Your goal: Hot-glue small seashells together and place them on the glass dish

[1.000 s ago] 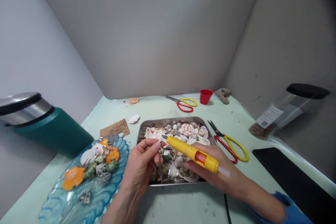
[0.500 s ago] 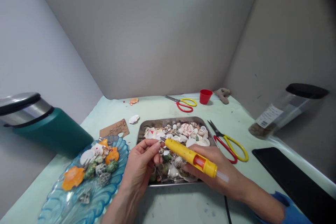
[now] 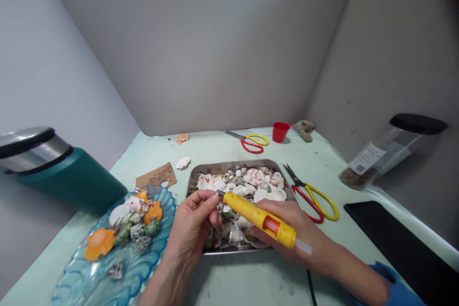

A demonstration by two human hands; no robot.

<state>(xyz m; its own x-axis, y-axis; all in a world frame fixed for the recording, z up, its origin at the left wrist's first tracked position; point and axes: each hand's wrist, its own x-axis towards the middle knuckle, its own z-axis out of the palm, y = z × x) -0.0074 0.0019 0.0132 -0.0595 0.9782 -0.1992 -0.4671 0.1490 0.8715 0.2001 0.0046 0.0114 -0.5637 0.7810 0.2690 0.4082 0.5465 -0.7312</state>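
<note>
My right hand [image 3: 287, 224] is wrapped round a yellow hot glue gun [image 3: 247, 208], with a clear glue stick [image 3: 304, 246] poking out of its back end. The gun's metal nozzle points left and meets the fingertips of my left hand [image 3: 197, 217]. Thumb and index finger of that hand are pinched together; whatever small thing sits between them is too hidden to name. Below both hands lies a metal tray [image 3: 201, 168] full of seashells [image 3: 256, 177] and small snail shells, partly covered by my hands and the gun.
At left stand a blue scalloped plate [image 3: 143, 267] with shells and stones, and a teal bottle [image 3: 71, 177]. Red-yellow scissors [image 3: 311, 196] lie right of the tray, another pair [image 3: 253, 141] behind. A red cup [image 3: 280, 132], plastic jar [image 3: 387, 153] and black phone-like slab [image 3: 394, 244] are around.
The glue gun has shifted slightly left, bringing its nozzle up to my left fingertips. My left hand stays nearly still.
</note>
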